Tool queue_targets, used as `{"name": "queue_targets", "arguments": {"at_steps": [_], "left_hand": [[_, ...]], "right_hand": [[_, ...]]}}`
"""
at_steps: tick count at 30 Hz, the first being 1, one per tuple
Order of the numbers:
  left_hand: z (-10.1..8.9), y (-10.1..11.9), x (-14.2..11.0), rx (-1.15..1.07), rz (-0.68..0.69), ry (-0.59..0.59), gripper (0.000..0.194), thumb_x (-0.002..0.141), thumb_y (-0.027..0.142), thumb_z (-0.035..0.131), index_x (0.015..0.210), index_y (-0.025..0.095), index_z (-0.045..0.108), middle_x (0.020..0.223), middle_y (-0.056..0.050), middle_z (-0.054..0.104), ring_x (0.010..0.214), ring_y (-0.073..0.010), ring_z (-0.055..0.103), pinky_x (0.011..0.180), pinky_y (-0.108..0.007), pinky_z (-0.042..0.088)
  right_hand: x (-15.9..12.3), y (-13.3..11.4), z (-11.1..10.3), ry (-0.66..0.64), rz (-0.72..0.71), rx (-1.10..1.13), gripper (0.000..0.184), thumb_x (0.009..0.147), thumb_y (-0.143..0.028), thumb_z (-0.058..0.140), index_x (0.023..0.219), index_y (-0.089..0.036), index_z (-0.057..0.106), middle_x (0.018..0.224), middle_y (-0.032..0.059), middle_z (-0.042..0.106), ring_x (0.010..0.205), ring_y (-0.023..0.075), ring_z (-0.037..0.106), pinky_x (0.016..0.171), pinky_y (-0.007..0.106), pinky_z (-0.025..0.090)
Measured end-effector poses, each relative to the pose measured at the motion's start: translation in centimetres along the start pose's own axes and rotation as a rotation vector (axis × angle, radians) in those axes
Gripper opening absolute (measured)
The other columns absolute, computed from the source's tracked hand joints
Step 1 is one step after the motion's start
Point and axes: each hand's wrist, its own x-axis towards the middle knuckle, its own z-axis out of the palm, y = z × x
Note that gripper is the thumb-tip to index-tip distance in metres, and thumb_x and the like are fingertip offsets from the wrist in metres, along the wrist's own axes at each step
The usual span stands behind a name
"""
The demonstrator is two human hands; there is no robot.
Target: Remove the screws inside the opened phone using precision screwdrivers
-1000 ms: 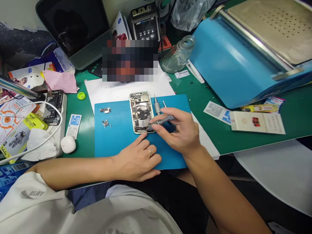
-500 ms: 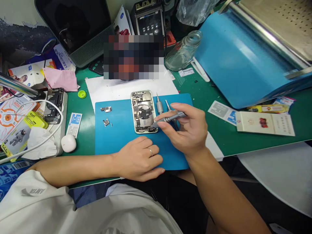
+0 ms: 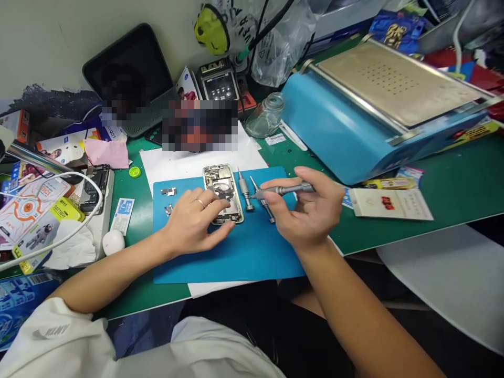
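An opened phone (image 3: pixel 224 173) with a pale frame and bare inner parts lies on the blue mat (image 3: pixel 236 262). My left hand (image 3: pixel 200 218), with a ring on one finger, reaches over the phone's lower left, fingers apart and partly bent. I cannot tell whether its fingertips touch the phone. Between thumb and fingers, my right hand (image 3: pixel 311 210) grips a grey screwdriver (image 3: pixel 289 189), raised right of the phone with its tip pointing left. Beneath it rest two more screwdrivers, one upright in view (image 3: pixel 244 191) and one slanted (image 3: pixel 264 205). Small metal parts (image 3: pixel 169 191) lie left of the phone.
Behind the mat are white paper (image 3: pixel 157 160), a blurred patch, a glass jar (image 3: pixel 265 115) and a tablet-like screen (image 3: pixel 126 68). A blue machine with a perforated metal plate (image 3: pixel 394 79) stands right, near a white box (image 3: pixel 391 203). Packages, a cable (image 3: pixel 100 202) and a white case (image 3: pixel 114 242) crowd the left.
My left hand has moved up from the mat's front and spread over the phone. The screwdriver in my right hand has come away from the phone's lower end. The view has shifted.
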Motion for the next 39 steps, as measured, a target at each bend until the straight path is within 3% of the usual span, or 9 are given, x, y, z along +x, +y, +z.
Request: {"name": "queue_targets", "arguments": {"at_steps": [5, 9, 14, 21, 33, 39], "left_hand": [[-0.7, 0.4, 0.2, -0.043, -0.145, -0.099, 0.036, 0.100, 0.046, 0.054, 0.119, 0.016, 0.057, 0.104, -0.009, 0.065, 0.089, -0.0238, 0.058, 0.077, -0.037, 0.044], [-0.6, 0.2, 0.2, -0.022, -0.248, -0.160, 0.043, 0.098, 0.048, 0.055, 0.125, 0.014, 0.053, 0.111, -0.012, 0.061, 0.098, -0.0280, 0.056, 0.083, -0.040, 0.045], [1.0, -0.5, -0.2, -0.086, -0.235, -0.082, 0.040, 0.097, 0.049, 0.057, 0.119, 0.016, 0.057, 0.110, -0.011, 0.061, 0.097, -0.0261, 0.056, 0.083, -0.039, 0.044], [1.8, -0.6, -0.8, -0.169, -0.250, -0.080, 0.029, 0.101, 0.042, 0.054, 0.114, 0.018, 0.063, 0.106, -0.007, 0.065, 0.092, -0.0211, 0.056, 0.078, -0.035, 0.039], [1.8, -0.9, -0.9, -0.164, -0.152, -0.012, 0.028, 0.106, 0.037, 0.051, 0.109, 0.019, 0.071, 0.096, -0.003, 0.071, 0.085, -0.0171, 0.057, 0.073, -0.033, 0.032], [1.8, -0.9, -0.9, -0.129, -0.174, -0.082, 0.030, 0.107, 0.038, 0.047, 0.111, 0.022, 0.073, 0.098, -0.004, 0.071, 0.086, -0.0166, 0.059, 0.074, -0.033, 0.033]], "right_hand": [[1.2, -1.4, 1.2, -0.001, 0.067, 0.022, 0.053, 0.091, -0.021, 0.069, 0.139, -0.029, 0.047, 0.113, 0.0060, 0.068, 0.075, 0.0170, 0.076, 0.068, 0.032, 0.066], [-0.2, -1.2, 2.5, -0.013, -0.020, 0.013, 0.064, 0.087, -0.018, 0.073, 0.144, -0.031, 0.044, 0.113, 0.0044, 0.069, 0.073, 0.0169, 0.076, 0.061, 0.029, 0.065], [-1.3, -0.7, 2.7, 0.069, 0.102, 0.035, 0.058, 0.086, -0.018, 0.073, 0.138, -0.034, 0.051, 0.120, 0.0055, 0.065, 0.073, 0.0179, 0.076, 0.067, 0.034, 0.066], [-1.2, -1.0, 2.5, 0.064, 0.251, 0.161, 0.052, 0.088, -0.020, 0.072, 0.135, -0.029, 0.052, 0.087, 0.0003, 0.072, 0.070, 0.0184, 0.074, 0.065, 0.035, 0.066], [-1.4, -1.1, 2.5, 0.052, 0.157, 0.196, 0.056, 0.086, -0.018, 0.074, 0.136, -0.028, 0.052, 0.088, 0.0003, 0.073, 0.066, 0.0186, 0.075, 0.058, 0.033, 0.064], [-1.3, -1.2, 2.5, 0.044, 0.149, 0.214, 0.057, 0.085, -0.017, 0.075, 0.136, -0.028, 0.053, 0.089, 0.0003, 0.071, 0.067, 0.0189, 0.076, 0.056, 0.032, 0.063]]}}
